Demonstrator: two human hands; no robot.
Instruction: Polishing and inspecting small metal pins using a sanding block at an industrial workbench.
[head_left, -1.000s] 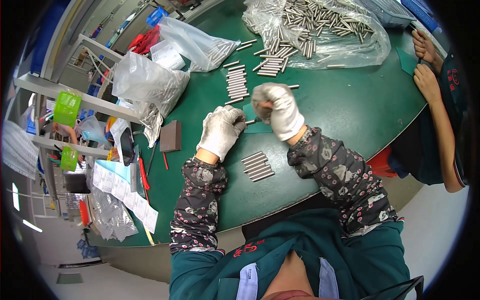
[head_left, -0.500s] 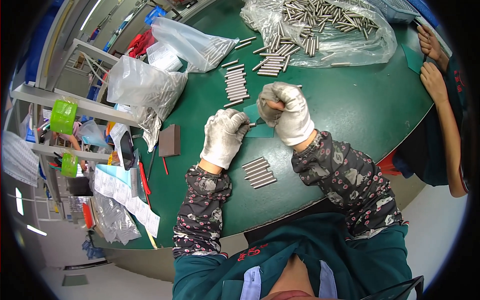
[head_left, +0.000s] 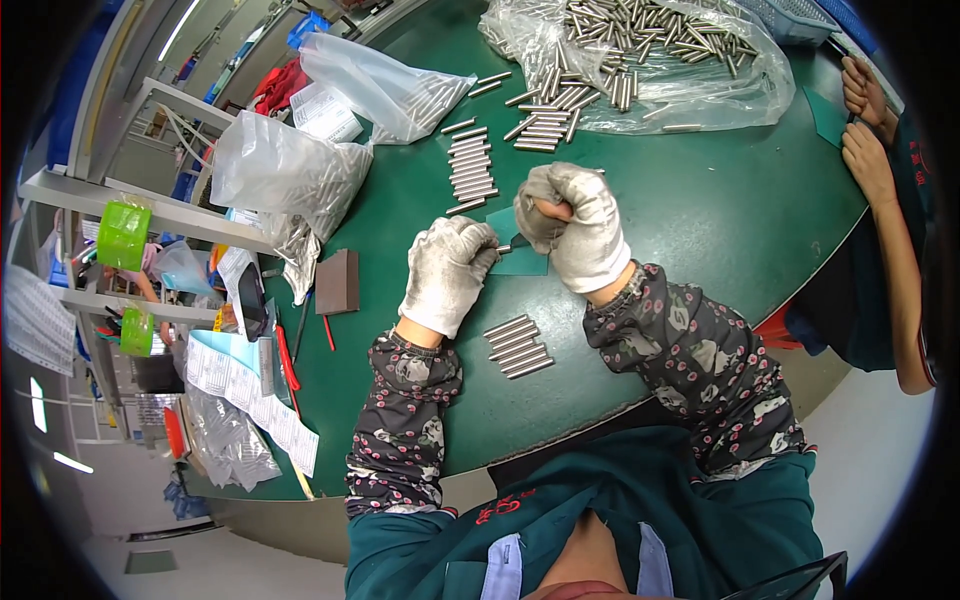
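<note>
Pins [head_left: 518, 347]: shiny metal | gloves [head_left: 445, 275]: matt cloth | bag [head_left: 755, 98]: glossy plastic

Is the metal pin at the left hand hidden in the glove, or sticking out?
Sticking out, at least partly: the metal pin shows beyond the left hand, toward the right hand.

On the green table [head_left: 700, 200] I saw silver cylindrical metal pins [head_left: 518, 347] in a row before the white-gloved worker [head_left: 640, 480], another row [head_left: 472, 168] beyond the left hand [head_left: 445, 275], a clear plastic bag [head_left: 720, 106] of pins behind and right, and a brown rectangular block [head_left: 337, 281] to that hand's left.
</note>
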